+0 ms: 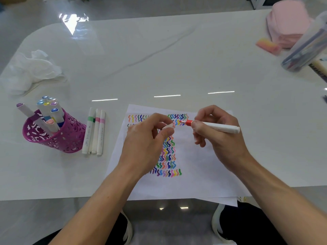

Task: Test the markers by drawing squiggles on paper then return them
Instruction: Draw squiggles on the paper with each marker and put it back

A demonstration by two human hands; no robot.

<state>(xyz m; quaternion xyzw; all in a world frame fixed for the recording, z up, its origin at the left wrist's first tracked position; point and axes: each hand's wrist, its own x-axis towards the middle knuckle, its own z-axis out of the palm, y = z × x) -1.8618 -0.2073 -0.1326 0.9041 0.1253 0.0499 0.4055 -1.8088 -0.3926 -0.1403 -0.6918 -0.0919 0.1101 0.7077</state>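
Your table (177,59) spreads out white and glossy under both hands, and the paper (194,174) lies directly beneath them, its near edge hanging just past the table's front edge. Rows of coloured squiggles (168,156) run across the top of the sheet and down a column between your wrists. To the left of your left hand, well apart from it, stands the purple cup (58,137) tilted and full of capped markers, and between cup and hand three markers (94,131) lie side by side on the table. Your right hand (217,137) is curled closed around the marker (217,127), thumb and fingers pinching the white barrel just behind its red collar, the uncapped tip pointing left toward your other hand, above the top rows of squiggles. Your left hand (146,140) is loosely curled, thumb and forefinger pinched on the small white cap (169,126), which sits just beside the marker's tip without touching it.
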